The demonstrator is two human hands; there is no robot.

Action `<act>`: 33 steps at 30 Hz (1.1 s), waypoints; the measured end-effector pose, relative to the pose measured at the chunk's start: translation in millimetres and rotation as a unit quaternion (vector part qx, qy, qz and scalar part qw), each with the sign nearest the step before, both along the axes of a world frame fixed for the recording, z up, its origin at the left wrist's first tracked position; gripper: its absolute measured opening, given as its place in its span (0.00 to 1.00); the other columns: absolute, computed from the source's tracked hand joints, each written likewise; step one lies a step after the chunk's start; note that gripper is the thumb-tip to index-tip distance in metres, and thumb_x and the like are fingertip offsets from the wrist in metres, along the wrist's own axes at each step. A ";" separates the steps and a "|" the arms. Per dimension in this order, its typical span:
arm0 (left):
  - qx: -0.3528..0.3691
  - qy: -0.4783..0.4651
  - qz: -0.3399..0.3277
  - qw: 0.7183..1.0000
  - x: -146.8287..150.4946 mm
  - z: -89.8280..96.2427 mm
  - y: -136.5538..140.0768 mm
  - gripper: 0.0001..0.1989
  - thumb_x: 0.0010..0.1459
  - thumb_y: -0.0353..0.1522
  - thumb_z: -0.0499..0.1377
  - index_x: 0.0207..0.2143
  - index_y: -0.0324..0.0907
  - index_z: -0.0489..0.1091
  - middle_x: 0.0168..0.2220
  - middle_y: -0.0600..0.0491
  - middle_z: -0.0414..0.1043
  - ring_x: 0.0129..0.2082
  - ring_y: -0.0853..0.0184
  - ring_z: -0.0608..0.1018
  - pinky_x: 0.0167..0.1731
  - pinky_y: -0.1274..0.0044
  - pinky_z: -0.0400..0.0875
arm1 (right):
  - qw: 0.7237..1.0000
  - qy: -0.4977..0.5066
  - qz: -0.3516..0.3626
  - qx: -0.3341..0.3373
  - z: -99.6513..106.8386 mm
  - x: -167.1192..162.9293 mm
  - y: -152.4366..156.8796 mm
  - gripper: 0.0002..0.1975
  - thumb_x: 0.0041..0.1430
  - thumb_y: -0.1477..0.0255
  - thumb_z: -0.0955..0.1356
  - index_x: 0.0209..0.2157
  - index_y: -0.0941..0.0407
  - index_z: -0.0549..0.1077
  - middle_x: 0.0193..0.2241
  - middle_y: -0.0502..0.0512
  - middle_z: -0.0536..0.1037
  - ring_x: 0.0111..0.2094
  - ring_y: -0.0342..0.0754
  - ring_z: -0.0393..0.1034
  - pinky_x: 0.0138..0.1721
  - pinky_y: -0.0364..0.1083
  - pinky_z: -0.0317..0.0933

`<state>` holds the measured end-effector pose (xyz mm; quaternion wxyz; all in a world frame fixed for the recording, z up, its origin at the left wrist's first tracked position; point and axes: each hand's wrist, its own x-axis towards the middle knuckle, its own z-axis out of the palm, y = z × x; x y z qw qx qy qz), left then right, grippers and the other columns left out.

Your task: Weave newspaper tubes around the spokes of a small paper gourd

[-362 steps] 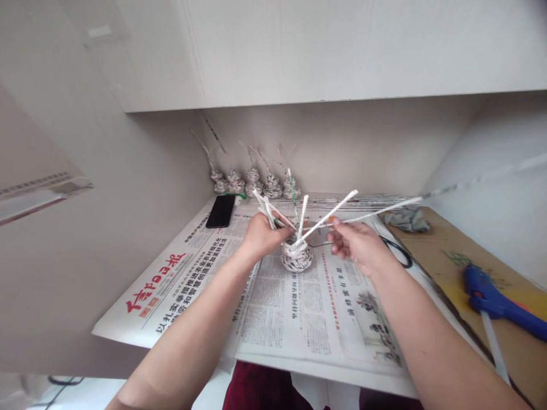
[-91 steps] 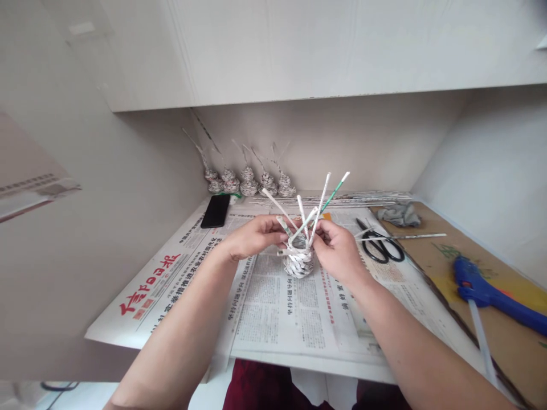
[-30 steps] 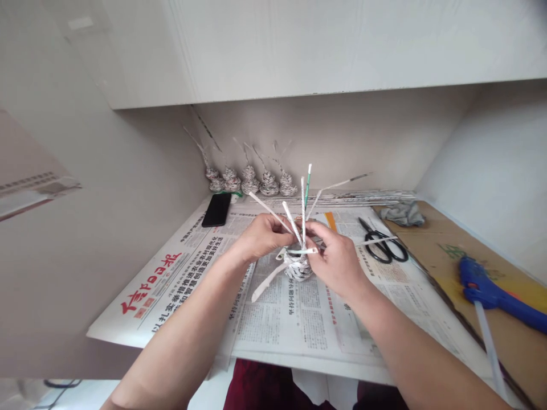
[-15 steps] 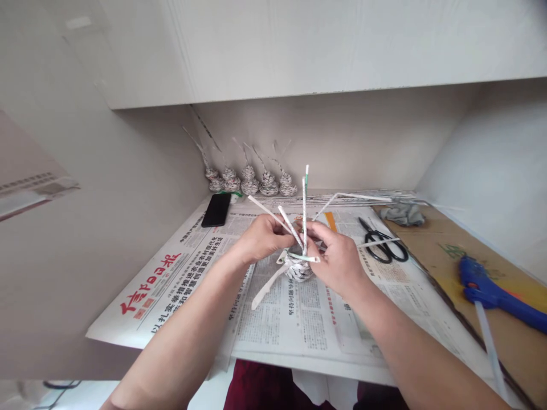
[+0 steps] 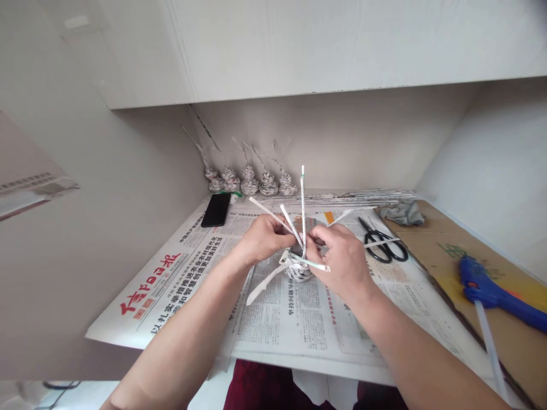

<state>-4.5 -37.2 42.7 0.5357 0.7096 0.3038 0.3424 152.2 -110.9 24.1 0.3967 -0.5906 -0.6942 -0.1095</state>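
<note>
A small round piece woven from rolled newspaper strips [image 5: 298, 270] is between my hands, above the newspaper. Several strips stick out of its top, one of them a tall upright strip [image 5: 303, 213]. A flattened strip end [image 5: 265, 286] points down to the left. My left hand [image 5: 270, 238] is closed at the piece's left far side, thumb and fingers pinched on its rim. My right hand [image 5: 342, 256] is closed on its right side, fingers pinching a rolled paper strip; the exact pinch point is partly hidden. A loose strip end [image 5: 342, 217] shows beyond the right knuckles.
Newspaper sheets [image 5: 171, 285] cover the table. Several finished-looking woven gourd shapes [image 5: 250, 181] line the back wall, near a black phone [image 5: 216, 210] and long paper rolls [image 5: 333, 199]. Black scissors [image 5: 384, 245], a grey cloth [image 5: 402, 213] and a blue glue gun [image 5: 487, 287] lie right.
The long bent strip behind my right hand has been drawn in, and its end now shows close to the knuckles. My right hand has shifted slightly; the upright strip leans a little further left.
</note>
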 end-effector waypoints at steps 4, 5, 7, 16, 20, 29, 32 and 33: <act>-0.003 -0.002 0.011 1.000 1.0 2.8 -1.4 0.09 0.43 0.23 0.61 0.31 0.34 0.77 0.27 0.53 0.76 0.27 0.72 0.74 0.30 0.81 0.67 | 0.999 -0.036 -0.006 0.016 0.4 0.1 1.3 0.10 0.59 0.70 0.64 0.23 0.54 0.69 0.20 0.51 0.72 0.29 0.49 0.63 0.35 0.48 0.54; -0.005 -0.003 0.012 1.000 1.1 3.2 -1.6 0.09 0.43 0.23 0.61 0.31 0.34 0.77 0.27 0.53 0.76 0.27 0.72 0.74 0.30 0.81 0.67 | 0.999 -0.037 -0.007 0.020 0.1 0.2 1.7 0.10 0.59 0.70 0.64 0.24 0.54 0.70 0.21 0.51 0.72 0.29 0.49 0.63 0.36 0.48 0.54; -0.011 -0.004 0.012 1.000 0.9 3.3 -1.5 0.09 0.42 0.23 0.61 0.30 0.34 0.76 0.27 0.54 0.76 0.27 0.72 0.74 0.30 0.81 0.67 | 0.999 -0.036 -0.011 0.024 -0.9 0.3 2.2 0.08 0.58 0.70 0.65 0.26 0.54 0.71 0.23 0.51 0.73 0.30 0.50 0.65 0.36 0.48 0.54; -0.019 0.011 -0.013 1.000 -3.1 -2.4 3.3 0.13 0.44 0.25 0.60 0.36 0.36 0.77 0.30 0.53 0.77 0.29 0.71 0.74 0.32 0.80 0.67 | 0.999 -0.022 0.017 0.041 -4.0 0.6 2.1 0.09 0.60 0.71 0.64 0.28 0.54 0.73 0.25 0.52 0.76 0.31 0.50 0.67 0.38 0.48 0.56; -0.001 0.027 -0.026 0.999 -4.2 -2.7 3.4 0.14 0.46 0.26 0.60 0.37 0.37 0.78 0.30 0.52 0.77 0.31 0.69 0.76 0.35 0.78 0.69 | 0.999 -0.023 0.021 0.040 -4.1 0.7 2.6 0.10 0.61 0.71 0.63 0.28 0.54 0.73 0.25 0.52 0.76 0.31 0.50 0.66 0.38 0.49 0.56; -0.014 0.023 -0.022 0.999 -3.1 -2.1 2.7 0.13 0.45 0.25 0.60 0.36 0.36 0.79 0.29 0.52 0.77 0.30 0.69 0.76 0.34 0.79 0.69 | 0.999 -0.012 0.028 0.040 -3.6 0.3 2.6 0.09 0.60 0.72 0.63 0.28 0.54 0.73 0.25 0.52 0.76 0.31 0.49 0.67 0.38 0.49 0.57; -0.021 0.022 -0.024 0.999 -2.9 -0.7 2.1 0.13 0.45 0.25 0.60 0.35 0.36 0.79 0.29 0.52 0.77 0.30 0.69 0.76 0.35 0.79 0.70 | 0.999 0.014 0.029 0.035 -2.6 -0.3 2.3 0.06 0.59 0.72 0.65 0.30 0.54 0.73 0.26 0.52 0.76 0.32 0.49 0.68 0.39 0.49 0.59; -0.022 0.020 -0.025 0.999 -3.0 -0.5 2.0 0.13 0.45 0.25 0.60 0.35 0.36 0.79 0.29 0.52 0.78 0.31 0.69 0.77 0.35 0.78 0.70 | 0.999 0.028 0.030 0.029 -2.2 -0.5 2.2 0.05 0.58 0.72 0.65 0.32 0.54 0.73 0.27 0.52 0.76 0.32 0.49 0.68 0.39 0.49 0.59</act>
